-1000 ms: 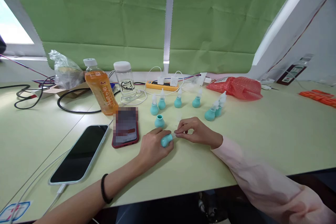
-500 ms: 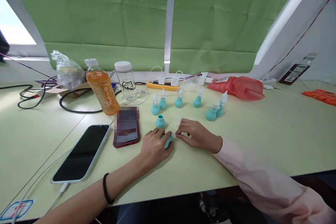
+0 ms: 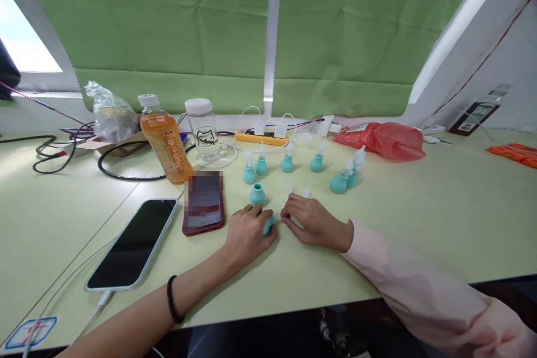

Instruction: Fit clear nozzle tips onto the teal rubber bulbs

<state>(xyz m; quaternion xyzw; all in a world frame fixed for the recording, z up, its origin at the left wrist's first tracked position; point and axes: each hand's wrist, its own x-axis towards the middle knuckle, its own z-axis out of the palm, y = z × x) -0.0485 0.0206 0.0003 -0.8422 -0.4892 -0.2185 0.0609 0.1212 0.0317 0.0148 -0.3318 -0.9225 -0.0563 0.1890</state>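
My left hand (image 3: 249,234) is closed around a teal rubber bulb (image 3: 269,225) lying on its side on the table, its mouth towards the right. At that mouth, my right hand (image 3: 308,219) pinches a small whitish clear tip (image 3: 278,216), mostly hidden by the fingers. Just beyond the left hand stands another teal bulb (image 3: 257,194) with an open top. Small clear plastic pieces (image 3: 306,194) lie behind the right hand. Farther back, several teal bulbs with clear nozzles, such as one bulb with a nozzle (image 3: 287,163), stand upright in a loose row.
Left of the hands lie a red-cased phone (image 3: 204,204) and a larger phone (image 3: 133,246) on a white cable. Behind them are an orange drink bottle (image 3: 166,148) and a clear jar (image 3: 202,131). A yellow power strip (image 3: 247,136) and red bubble wrap (image 3: 384,141) lie at the back.
My right hand has shifted very slightly, and more of a clear piece behind it shows. Both hands keep their grip at the bulb's mouth. The whole view has drifted a little.
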